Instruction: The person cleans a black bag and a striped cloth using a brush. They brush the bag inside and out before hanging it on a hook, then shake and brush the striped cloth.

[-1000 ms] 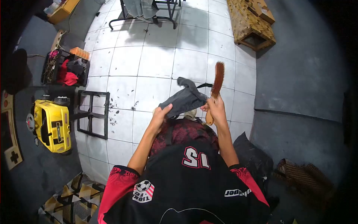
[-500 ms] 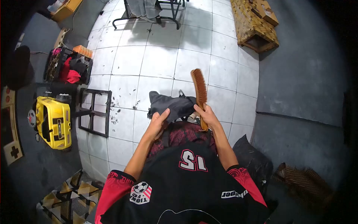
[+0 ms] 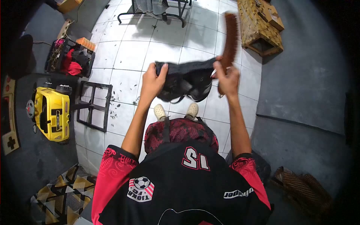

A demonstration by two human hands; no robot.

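A black fabric piece with thin straps [image 3: 187, 80] is stretched between my hands, above the tiled floor. My left hand [image 3: 153, 82] is closed on its left end, thumb on top. My right hand [image 3: 228, 80] grips a long brown bristle brush [image 3: 230, 39] upright, its bristles facing right, and also pinches the right end of the fabric. The brush's lower end shows below my fist. A dark strap loop hangs from the fabric's lower edge, over my pale clogs [image 3: 159, 111].
Left of me stand a black frame [image 3: 93, 107] on the floor, a yellow toy car [image 3: 52, 114] and a black crate [image 3: 71, 58] of cloths. A woven box [image 3: 258, 30] lies at the far right. A metal-legged stand [image 3: 150, 17] is ahead; dark scraps litter the tiles.
Both hands have moved forward and apart, lifting and spreading the black fabric that was bunched near my lap. The brush has risen with my right hand and moved right. My clogs now show.
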